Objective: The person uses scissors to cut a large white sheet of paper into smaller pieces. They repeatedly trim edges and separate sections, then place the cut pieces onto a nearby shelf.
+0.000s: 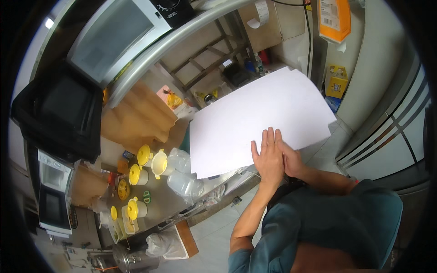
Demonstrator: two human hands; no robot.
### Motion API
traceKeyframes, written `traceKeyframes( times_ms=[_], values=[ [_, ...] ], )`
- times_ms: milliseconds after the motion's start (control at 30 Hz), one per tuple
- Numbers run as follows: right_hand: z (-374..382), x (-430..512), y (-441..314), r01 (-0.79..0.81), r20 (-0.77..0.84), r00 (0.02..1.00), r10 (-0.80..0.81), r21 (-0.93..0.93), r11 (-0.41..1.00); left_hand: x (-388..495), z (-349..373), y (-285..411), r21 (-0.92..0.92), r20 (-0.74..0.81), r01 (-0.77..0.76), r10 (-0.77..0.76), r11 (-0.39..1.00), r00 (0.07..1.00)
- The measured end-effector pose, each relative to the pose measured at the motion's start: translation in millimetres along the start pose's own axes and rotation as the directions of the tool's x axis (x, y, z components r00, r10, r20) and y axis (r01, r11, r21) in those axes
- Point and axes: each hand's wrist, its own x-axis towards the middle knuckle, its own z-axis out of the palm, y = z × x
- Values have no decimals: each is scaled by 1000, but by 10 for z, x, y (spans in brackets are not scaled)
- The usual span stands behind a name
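Observation:
A large white sheet of paper or thin board [245, 116], notched at some corners, spans the middle of the view over the work surface. My left hand [269, 158] lies palm down on its near edge, fingers extended and slightly spread. Right beside it, my right hand [293, 160] touches the left one at the same edge; its fingers are partly hidden behind the left hand.
Left of the sheet, a metal counter [164, 208] holds yellow-lidded pots [136, 174], clear plastic containers [184, 181] and green-handled scissors [146, 197]. A microwave oven [112, 34] stands at upper left, a refrigerator [385, 146] at right. A carton [186, 239] sits below.

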Motion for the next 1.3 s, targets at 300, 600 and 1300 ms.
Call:
traceKeyframes(
  times_ms=[300,600,1300],
  values=[
    [-137,564,-186,-101,112,992,62,386,917,-672,-690,-605,-48,27,386,-385,921,923],
    [-140,1064,-334,-53,95,995,27,289,956,-1616,-1089,-1633,-710,163,699,-943,92,290],
    [531,3830,-1748,120,102,991,-88,-368,922,836,-133,-1252,-941,307,59,-769,-333,561]
  ],
)
